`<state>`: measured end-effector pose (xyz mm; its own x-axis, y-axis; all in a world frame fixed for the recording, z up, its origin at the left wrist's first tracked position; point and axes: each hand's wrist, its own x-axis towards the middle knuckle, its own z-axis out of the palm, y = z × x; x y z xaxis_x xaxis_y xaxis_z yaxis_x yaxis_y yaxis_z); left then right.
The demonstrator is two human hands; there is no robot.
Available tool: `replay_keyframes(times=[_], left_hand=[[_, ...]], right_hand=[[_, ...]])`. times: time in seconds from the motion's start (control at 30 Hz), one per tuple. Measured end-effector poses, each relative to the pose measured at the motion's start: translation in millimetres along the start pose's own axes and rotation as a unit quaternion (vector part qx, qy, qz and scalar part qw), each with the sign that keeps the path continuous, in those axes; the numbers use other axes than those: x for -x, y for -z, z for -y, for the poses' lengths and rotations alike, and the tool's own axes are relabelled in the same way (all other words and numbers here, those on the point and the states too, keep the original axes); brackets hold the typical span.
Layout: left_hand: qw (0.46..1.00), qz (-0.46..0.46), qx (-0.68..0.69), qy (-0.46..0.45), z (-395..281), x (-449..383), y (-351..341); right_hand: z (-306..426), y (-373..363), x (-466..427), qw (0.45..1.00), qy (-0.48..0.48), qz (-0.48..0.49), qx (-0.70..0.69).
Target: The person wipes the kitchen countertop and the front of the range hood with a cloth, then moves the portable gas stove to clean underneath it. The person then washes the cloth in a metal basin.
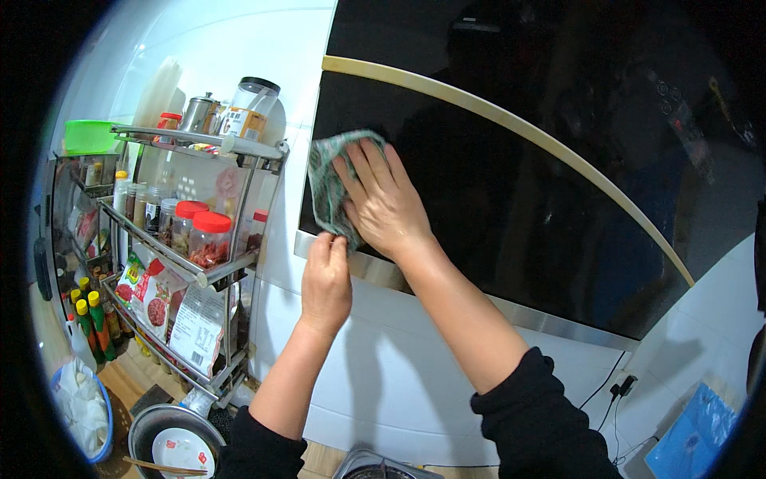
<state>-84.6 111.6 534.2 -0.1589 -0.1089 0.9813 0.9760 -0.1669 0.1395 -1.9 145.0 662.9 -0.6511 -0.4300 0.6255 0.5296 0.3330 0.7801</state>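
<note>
A green patterned cloth (329,185) lies against the glossy black front panel of a range hood (479,209), at its left edge. My right hand (386,200) presses flat on the cloth with its fingers spread a little. Below it, my left hand (327,281) pinches the cloth's lower corner between thumb and fingers, close to the metal strip (377,269) along the hood's bottom edge. A curved cream-coloured trim (479,105) crosses the black panel above both hands.
At left stands a metal spice rack (233,269) with jars, bottles and packets. Beneath it are a metal basin (140,443) holding a plate and chopsticks, and a blue-rimmed basket (108,419). A stove burner (383,470) is at bottom centre; plugs (625,386) and cords hang at right.
</note>
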Motion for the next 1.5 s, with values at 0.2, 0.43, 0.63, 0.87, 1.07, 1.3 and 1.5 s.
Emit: replay_keyframes(times=[0.2, 0.43, 0.63, 0.87, 1.07, 1.3, 1.5], left_hand=[[0.996, 0.005, 0.026, -0.087, -19.1, 12.0, -2.7], [0.996, -0.016, 0.062, -0.065, -34.8, -16.8, 0.3], [0.997, -0.038, 0.043, 0.046, 13.4, 5.0, -0.7], [0.993, -0.029, 0.094, 0.059, 25.7, 5.9, 13.6], [0.994, -0.059, 0.096, -0.004, 22.1, -32.6, 24.7], [0.992, -0.065, 0.095, 0.044, 32.3, -36.5, 25.3], [0.994, -0.037, 0.100, -0.014, -3.5, -41.7, 18.9]], right_hand=[[-29.1, 29.3, 72.3, 0.992, -0.101, 0.023, 0.071], [-25.1, 31.1, 25.0, 0.972, -0.201, -0.013, 0.119], [23.4, -16.2, -30.4, 0.996, -0.037, -0.074, 0.026], [22.9, -20.5, -28.9, 0.998, 0.015, -0.041, 0.054], [-1.0, 12.1, -46.1, 0.988, -0.106, -0.018, 0.109], [-4.1, -6.7, -75.6, 0.992, -0.004, -0.060, 0.108], [-42.6, 29.2, -20.0, 0.992, -0.042, -0.046, 0.106]])
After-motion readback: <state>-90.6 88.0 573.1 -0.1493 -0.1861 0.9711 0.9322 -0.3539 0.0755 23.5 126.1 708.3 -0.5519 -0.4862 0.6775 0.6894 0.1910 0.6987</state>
